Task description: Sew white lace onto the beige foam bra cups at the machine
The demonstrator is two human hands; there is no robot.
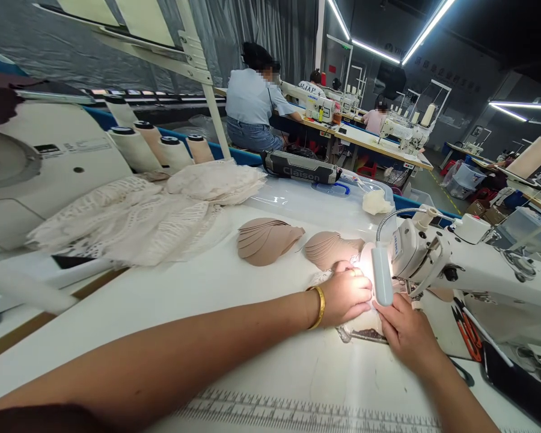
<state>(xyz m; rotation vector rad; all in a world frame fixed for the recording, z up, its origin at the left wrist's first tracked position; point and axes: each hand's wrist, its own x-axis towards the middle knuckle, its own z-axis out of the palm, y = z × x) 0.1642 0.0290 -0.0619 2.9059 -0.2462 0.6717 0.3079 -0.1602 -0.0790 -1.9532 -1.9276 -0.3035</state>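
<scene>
A pale pink, lace-edged fabric piece (363, 325) lies at the needle end of a white sewing machine (451, 258), brightly lit by a small lamp (382, 276) on a bent metal neck. My left hand (345, 294), with a gold bracelet at its wrist, is closed on the fabric left of the lamp, fingers bent. Across from it, my right hand (408, 331) pinches the fabric's right side, just below the needle area. The lamp partly hides the spot between both hands. Stacked beige bra cups (333, 249) sit just beyond my left hand.
Another stack of beige cups (268, 240) and a heap of white lace (171, 210) lie leftward. Thread cones (135, 147) stand behind the lace. Orange-handled scissors (467, 334) and a black tray-like object (518, 385) are right. A printed ruler (297, 412) runs along the front. Co-workers sit beyond.
</scene>
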